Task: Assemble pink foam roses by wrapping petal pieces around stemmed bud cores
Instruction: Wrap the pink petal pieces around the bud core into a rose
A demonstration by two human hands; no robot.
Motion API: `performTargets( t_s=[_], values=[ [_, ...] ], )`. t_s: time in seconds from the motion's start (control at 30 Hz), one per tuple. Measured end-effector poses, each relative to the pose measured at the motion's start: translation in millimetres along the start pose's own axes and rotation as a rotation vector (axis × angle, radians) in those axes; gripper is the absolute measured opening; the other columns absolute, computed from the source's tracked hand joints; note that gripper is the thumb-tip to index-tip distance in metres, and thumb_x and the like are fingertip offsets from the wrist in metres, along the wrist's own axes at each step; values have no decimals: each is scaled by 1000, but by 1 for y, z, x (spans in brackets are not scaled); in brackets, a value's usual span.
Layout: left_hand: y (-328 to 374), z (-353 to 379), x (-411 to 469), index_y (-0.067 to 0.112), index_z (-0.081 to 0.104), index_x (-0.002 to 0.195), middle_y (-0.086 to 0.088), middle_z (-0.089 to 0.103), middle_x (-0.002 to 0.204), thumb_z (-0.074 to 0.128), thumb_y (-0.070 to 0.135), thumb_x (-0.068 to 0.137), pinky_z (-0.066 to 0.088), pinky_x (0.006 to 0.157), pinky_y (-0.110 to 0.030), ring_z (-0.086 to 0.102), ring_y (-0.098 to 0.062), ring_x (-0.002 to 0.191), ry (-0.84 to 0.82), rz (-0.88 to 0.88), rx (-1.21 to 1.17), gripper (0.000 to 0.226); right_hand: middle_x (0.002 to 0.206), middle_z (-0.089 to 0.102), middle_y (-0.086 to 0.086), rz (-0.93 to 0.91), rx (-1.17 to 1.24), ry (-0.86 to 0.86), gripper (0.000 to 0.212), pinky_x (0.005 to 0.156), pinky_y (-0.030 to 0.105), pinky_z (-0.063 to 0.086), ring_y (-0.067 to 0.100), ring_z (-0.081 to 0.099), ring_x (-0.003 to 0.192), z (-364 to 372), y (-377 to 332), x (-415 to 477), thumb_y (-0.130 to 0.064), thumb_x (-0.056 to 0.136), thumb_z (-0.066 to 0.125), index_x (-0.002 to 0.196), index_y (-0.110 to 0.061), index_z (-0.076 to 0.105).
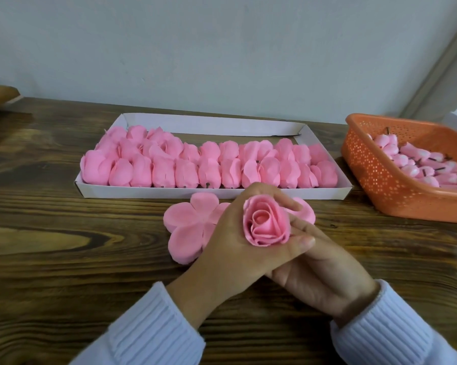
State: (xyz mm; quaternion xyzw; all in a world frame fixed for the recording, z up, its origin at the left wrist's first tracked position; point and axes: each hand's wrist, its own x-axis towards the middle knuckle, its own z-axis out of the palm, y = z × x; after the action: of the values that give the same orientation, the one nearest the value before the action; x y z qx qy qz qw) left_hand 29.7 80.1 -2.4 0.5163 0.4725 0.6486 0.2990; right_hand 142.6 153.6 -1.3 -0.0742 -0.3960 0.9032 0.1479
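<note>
Gripping a pink foam rose w/ spiralled petals (266, 224), L hand (227, 248) curls its index finger over the far side & thumb along the near-right edge. Bloom faces up, nested btwn them, above the dark wood-grain table (64, 233). R hand (327, 275) lies just below-right, fingers reaching under L thumb toward rose base; can't tell if they pinch anything, tips hidden. Flat pink five-lobed foam petal pieces (185, 227) lie on table just behind L hand. Beyond: white cardboard tray (211, 192) w/ two rows of wrapped pink roses (209, 164). Far right: orange perforated plastic basket (375, 180) holding pink stemmed bud cores (412, 164).
</note>
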Motion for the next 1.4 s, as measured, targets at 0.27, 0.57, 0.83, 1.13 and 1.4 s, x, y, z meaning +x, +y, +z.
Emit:
performTargets(
  t_s=[0.27, 0.57, 0.83, 1.13, 1.4],
  values=[
    [-1, 1, -1, 21, 42, 134, -8, 63, 118, 84, 12, 62, 55, 90, -35, 65, -19, 107, -35, -25, -57, 84, 131, 56, 21, 34, 4, 51, 42, 94, 41, 51, 30, 57, 119, 4, 0, 1, -19, 94, 49, 131, 0, 52],
    [-9, -2, 1, 18, 45, 136, 7, 66, 116, 83, 8, 63, 48, 87, -13, 61, -1, 109, -137, -64, -4, 83, 114, 68, 12, 91, -53, 65, 52, 89, 37, 53, 24, 65, 106, 4, 0, 0, -38, 63, 87, 107, -15, 73],
    [-11, -3, -1, 30, 34, 138, 24, 60, 125, 83, 2, 65, 41, 88, -2, 55, 14, 110, -207, 16, 63, 93, 80, 66, 0, 77, -145, 165, 42, 53, 23, 48, 10, 63, 69, 9, 2, -2, -28, 39, 92, 77, -24, 77],
    [-2, -5, 2, 2, 66, 104, 0, 70, 103, 78, -3, 73, 49, 83, -14, 66, -6, 99, -136, 35, 27, 34, 101, 71, -5, 98, -58, 52, 18, 83, 30, 55, 9, 66, 99, -2, 5, 0, -24, 92, 57, 99, -26, 73],
    [0, -2, 1, 10, 67, 90, -5, 72, 93, 77, 10, 74, 55, 82, -28, 68, -16, 91, -8, 18, 15, 19, 114, 68, 0, 86, -121, 85, 28, 98, 37, 47, 17, 60, 112, 1, 5, 3, -39, 82, 70, 106, -26, 73]
  ],
)
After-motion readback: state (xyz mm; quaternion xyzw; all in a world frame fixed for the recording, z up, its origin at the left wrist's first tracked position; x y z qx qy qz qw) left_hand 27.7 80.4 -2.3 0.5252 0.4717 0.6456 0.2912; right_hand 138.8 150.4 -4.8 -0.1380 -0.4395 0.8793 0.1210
